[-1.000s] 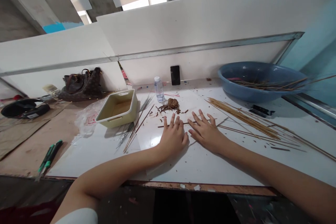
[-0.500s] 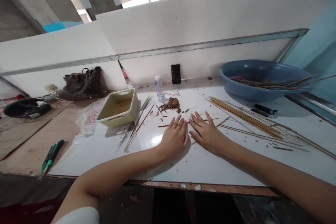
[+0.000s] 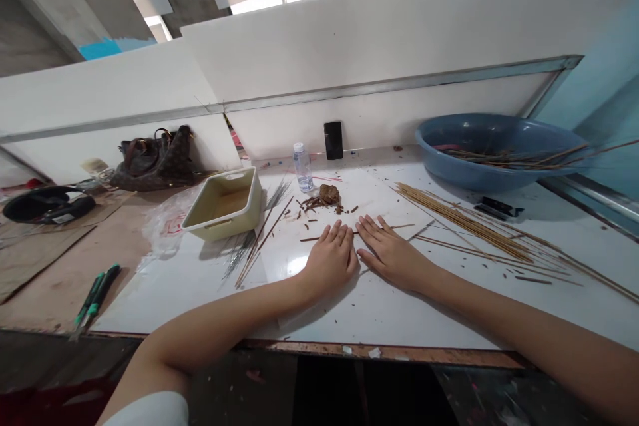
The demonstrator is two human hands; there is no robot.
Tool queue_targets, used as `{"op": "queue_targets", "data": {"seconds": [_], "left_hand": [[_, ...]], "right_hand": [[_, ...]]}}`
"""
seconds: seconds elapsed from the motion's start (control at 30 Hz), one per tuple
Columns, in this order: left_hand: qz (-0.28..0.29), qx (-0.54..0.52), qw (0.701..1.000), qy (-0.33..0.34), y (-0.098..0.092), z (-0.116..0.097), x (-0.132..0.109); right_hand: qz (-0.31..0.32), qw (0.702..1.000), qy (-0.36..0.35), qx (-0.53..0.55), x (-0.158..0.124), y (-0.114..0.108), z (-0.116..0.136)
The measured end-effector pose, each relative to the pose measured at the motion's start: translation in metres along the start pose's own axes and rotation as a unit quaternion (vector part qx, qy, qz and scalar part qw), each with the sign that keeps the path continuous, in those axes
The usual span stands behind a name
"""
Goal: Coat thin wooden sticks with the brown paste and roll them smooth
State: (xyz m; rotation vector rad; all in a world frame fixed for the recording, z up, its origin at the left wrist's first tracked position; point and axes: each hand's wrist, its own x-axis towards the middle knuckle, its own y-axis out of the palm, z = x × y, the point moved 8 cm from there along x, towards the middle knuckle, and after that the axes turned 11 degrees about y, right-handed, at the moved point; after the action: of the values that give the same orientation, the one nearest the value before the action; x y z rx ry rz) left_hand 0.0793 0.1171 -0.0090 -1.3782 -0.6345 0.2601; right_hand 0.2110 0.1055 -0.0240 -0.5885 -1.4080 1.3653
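A thin brown stick [image 3: 310, 239] lies crosswise on the white tabletop [image 3: 234, 319], its two ends showing past my hands. My left hand [image 3: 332, 254] rests flat over it, fingers stretched forward. Beside it, my right hand [image 3: 387, 249] lies flat on the same stick, fingers extended and the thumb pointing toward my left hand. Whatever is under the palms is hidden. Just beyond my fingertips sits a lump of brown clay-like material [image 3: 329, 194], with small brown pieces scattered around it.
A bundle of thin sticks [image 3: 464, 221] lies on the right, before a blue basin [image 3: 474, 176] holding more sticks. A clear bottle [image 3: 303, 170], upright phone [image 3: 333, 140] and pale yellow bin [image 3: 224, 229] stand behind. Green-and-black cutters [image 3: 97, 296] and a handbag [image 3: 157, 163] are on the left.
My right hand has shifted slightly left, and its fingers are closer together, nearer my left hand. The left hand stays almost where it was.
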Motion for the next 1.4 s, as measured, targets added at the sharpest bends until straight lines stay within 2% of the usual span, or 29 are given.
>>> {"op": "queue_targets", "data": {"seconds": [0.27,0.5,0.7,0.9,1.13,1.27,1.4], "left_hand": [[-0.024,0.002,1.000,0.020,-0.011,-0.008,0.001],[0.050,-0.015,0.998,-0.028,0.004,0.001,-0.001],[0.005,0.007,1.000,0.025,-0.003,-0.012,-0.002],[0.021,-0.020,0.999,-0.017,-0.001,0.000,0.001],[-0.008,-0.024,0.999,0.028,-0.015,-0.011,0.001],[0.002,-0.031,0.999,0.022,-0.011,-0.010,0.001],[0.022,-0.044,0.999,0.000,-0.003,-0.004,0.001]], "right_hand": [[0.001,1.000,0.007,-0.003,-0.006,-0.001,0.006],[0.033,0.999,0.018,-0.007,0.001,0.001,0.000],[0.007,1.000,0.009,-0.017,-0.002,-0.005,0.007],[0.015,1.000,0.016,-0.007,-0.001,0.003,-0.001],[-0.040,0.998,-0.019,-0.038,-0.008,-0.011,0.014],[-0.048,0.997,-0.029,-0.060,-0.012,-0.007,0.016],[-0.032,0.998,-0.007,-0.048,-0.009,0.003,0.005]]}}
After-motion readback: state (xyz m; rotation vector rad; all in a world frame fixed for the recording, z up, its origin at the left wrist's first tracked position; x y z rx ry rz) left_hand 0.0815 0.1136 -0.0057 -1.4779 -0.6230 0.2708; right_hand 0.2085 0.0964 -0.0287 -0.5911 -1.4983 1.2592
